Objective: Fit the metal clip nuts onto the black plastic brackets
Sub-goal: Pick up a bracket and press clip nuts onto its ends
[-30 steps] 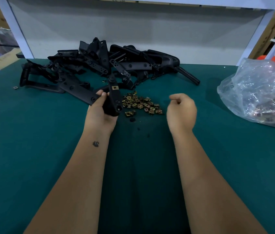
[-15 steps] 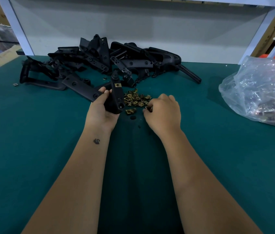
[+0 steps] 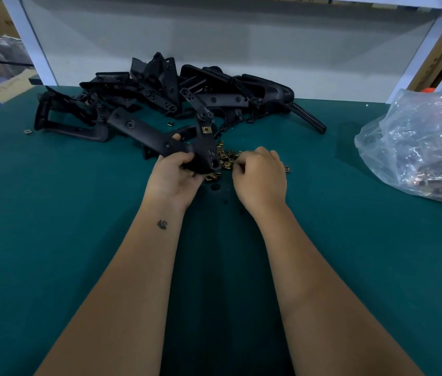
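- Head view: left hand [image 3: 172,176] grips a black plastic bracket [image 3: 203,156] just above the tabletop [image 3: 51,226], fingers curled round its lower body, thumb across the front.
- One brass clip nut [image 3: 206,129] is already seated on the held bracket's upper arm.
- Right hand [image 3: 259,176] sits knuckles-up over the loose clip nuts [image 3: 225,161], fingers curled down into the scatter (looks like a pinch, but the fingertips are hidden, so cannot tell if a nut is in them).
- The nut scatter lies on the tabletop between the two hands, touching the bracket's lower end.
- The bracket pile [image 3: 173,96] waits further back; two stray nuts [image 3: 28,131] lie at its near edge.
- A clear plastic bag [image 3: 417,147] sits far right, apparently holding more hardware.
- Step in hand, as I judge it: picking the next nut for this bracket.
- To do it well: take one nut only, turn its open side toward the bracket edge and line its hole up with the bracket's hole before pushing.
- Keep the left grip firm and clear of the mounting spot so the bracket cannot twist.
- Push straight on until seated (a tilted nut will likely jam or spring off).
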Demonstrator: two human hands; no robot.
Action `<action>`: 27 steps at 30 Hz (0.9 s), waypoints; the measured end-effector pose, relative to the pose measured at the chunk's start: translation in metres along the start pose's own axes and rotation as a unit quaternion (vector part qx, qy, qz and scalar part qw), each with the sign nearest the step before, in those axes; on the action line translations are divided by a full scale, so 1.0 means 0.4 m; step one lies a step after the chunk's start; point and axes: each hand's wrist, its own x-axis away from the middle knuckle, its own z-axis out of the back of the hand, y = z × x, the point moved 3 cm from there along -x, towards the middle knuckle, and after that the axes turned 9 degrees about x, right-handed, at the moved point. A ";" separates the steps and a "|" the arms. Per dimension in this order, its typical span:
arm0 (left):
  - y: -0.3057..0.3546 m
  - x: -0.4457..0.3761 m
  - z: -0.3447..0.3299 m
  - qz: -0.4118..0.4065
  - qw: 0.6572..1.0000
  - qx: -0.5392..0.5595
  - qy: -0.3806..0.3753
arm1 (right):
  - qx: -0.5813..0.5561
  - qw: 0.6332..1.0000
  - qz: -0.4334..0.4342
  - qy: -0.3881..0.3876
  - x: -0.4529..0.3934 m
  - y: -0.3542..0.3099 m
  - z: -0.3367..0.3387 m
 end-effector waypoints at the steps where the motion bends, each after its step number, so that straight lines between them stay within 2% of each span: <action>1: -0.001 -0.002 0.002 -0.003 1.000 -0.020 0.000 | -0.110 0.993 -0.033 0.000 0.002 0.000 0.004; 2: 0.000 -0.004 0.004 -0.007 0.999 -0.041 0.000 | -0.245 0.967 -0.073 -0.008 0.002 0.000 0.005; 3: 0.000 -0.005 0.006 -0.010 0.998 -0.055 0.000 | -0.368 0.923 -0.111 -0.019 0.003 -0.003 0.006; 5: 0.001 -0.006 0.007 -0.014 0.998 -0.058 0.000 | -0.527 0.833 -0.162 -0.054 0.006 -0.013 0.005; 8: -0.001 -0.006 0.006 -0.016 0.999 -0.034 0.002 | -0.651 0.728 -0.190 -0.102 0.009 -0.026 0.001; 11: -0.002 -0.006 0.005 -0.016 0.999 -0.034 -0.002 | -0.709 0.667 -0.187 -0.133 0.011 -0.033 -0.005; 13: -0.003 -0.006 0.005 -0.015 0.999 -0.039 -0.002 | -0.719 0.659 -0.174 -0.136 0.011 -0.036 -0.007; 20: -0.009 -0.007 0.003 -0.008 0.999 -0.037 0.002 | -0.680 0.705 -0.137 -0.148 0.009 -0.045 -0.014; 25: -0.009 -0.006 0.001 -0.008 0.999 -0.035 0.001 | -0.678 0.708 -0.157 -0.118 0.011 -0.038 -0.018; 27: -0.009 -0.005 0.001 -0.008 0.999 -0.036 -0.001 | -0.667 0.723 -0.154 -0.095 0.011 -0.036 -0.016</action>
